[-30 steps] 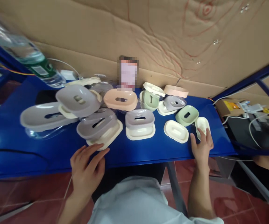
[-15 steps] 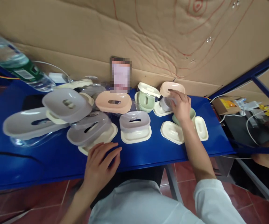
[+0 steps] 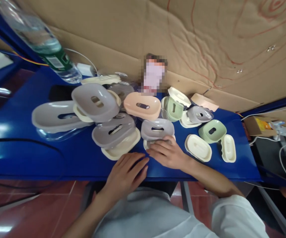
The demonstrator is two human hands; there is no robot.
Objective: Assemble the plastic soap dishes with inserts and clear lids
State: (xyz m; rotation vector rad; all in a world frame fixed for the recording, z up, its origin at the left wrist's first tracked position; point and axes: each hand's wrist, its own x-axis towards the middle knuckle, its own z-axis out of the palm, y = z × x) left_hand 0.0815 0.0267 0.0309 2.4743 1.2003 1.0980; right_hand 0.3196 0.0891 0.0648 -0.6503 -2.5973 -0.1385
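Note:
My left hand (image 3: 127,173) rests at the table's front edge, fingers loosely bent and thumb apart, holding nothing. Just right of it, my right hand (image 3: 164,153) lies over the front of a cream tray under a grey soap dish (image 3: 155,127); its fingers are stretched out, and they hide most of that tray. Beyond my left hand, another grey soap dish (image 3: 108,135) sits over a cream tray (image 3: 123,147). A peach soap dish (image 3: 135,110) stands behind these. To the right are a green soap dish (image 3: 212,131), a cream tray (image 3: 199,147) and a narrower cream piece (image 3: 229,148).
More grey dishes (image 3: 90,99) are stacked at the left beside a water bottle (image 3: 56,54). A phone, blurred out (image 3: 154,74), leans on the cardboard wall (image 3: 113,36). A peach dish (image 3: 205,101) is tipped at the back right. A black cable (image 3: 33,141) crosses the left side.
My right hand has come back from the far right dishes to the middle front tray. The peach dish at the back right now lies tipped. The view has shifted left.

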